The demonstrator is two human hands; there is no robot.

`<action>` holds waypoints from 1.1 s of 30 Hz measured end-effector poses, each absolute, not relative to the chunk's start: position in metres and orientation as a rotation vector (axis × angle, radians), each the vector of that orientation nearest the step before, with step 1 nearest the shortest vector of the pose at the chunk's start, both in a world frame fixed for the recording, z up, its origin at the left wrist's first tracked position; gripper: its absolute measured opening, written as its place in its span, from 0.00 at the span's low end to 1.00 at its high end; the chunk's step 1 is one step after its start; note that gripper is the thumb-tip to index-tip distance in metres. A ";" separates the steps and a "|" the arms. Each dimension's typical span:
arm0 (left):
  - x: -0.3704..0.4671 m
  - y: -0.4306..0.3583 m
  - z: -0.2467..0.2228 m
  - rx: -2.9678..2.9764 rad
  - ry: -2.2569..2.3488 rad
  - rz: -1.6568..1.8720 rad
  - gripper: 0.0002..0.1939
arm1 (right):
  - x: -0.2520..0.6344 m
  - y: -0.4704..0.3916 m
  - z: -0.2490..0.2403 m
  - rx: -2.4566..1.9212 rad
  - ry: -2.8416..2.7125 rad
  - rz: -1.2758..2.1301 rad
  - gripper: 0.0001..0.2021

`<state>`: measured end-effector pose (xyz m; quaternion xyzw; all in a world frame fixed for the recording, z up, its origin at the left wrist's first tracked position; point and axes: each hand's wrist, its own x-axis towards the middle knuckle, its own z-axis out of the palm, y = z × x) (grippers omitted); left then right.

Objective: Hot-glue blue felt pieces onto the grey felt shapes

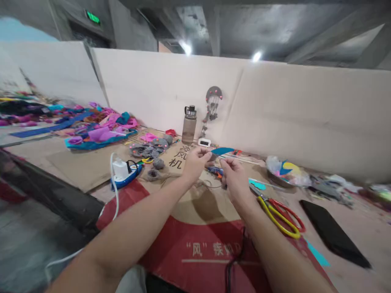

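Note:
Over the cardboard, my left hand (197, 161) pinches a small dark grey piece (214, 157) between thumb and fingers. My right hand (234, 177) is closed just to its right, fingertips pressed together; anything in them is too small to make out. A blue leaf-shaped piece (222, 151) shows right behind the fingertips; whether a hand touches it, I cannot tell. Below and between the hands lie a blue-and-orange tool (216, 172), partly covered, and some thin cord (206, 184). Scissors (279, 211) with yellow and red handles rest beside my right forearm.
A black phone (334, 232) lies at right. Farther back are a bowl of scraps (282, 173), a water bottle (189, 125) and a small white clock-like device (204, 142). At left stand a power strip (126, 176) with a white cable, grey yarn balls (158, 163) and colourful fabric (104, 130).

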<state>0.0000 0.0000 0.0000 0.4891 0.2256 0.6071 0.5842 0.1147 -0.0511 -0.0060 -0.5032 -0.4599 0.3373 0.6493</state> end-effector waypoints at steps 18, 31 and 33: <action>-0.003 -0.010 0.007 1.005 0.510 1.241 0.08 | 0.126 -0.044 -0.012 -1.109 -0.979 0.587 0.12; -0.005 -0.011 0.010 0.958 0.455 1.166 0.04 | 0.120 -0.055 0.006 -1.008 -0.866 0.827 0.14; -0.006 -0.010 0.009 0.954 0.437 1.137 0.03 | 0.120 -0.056 0.009 -0.981 -0.831 0.884 0.15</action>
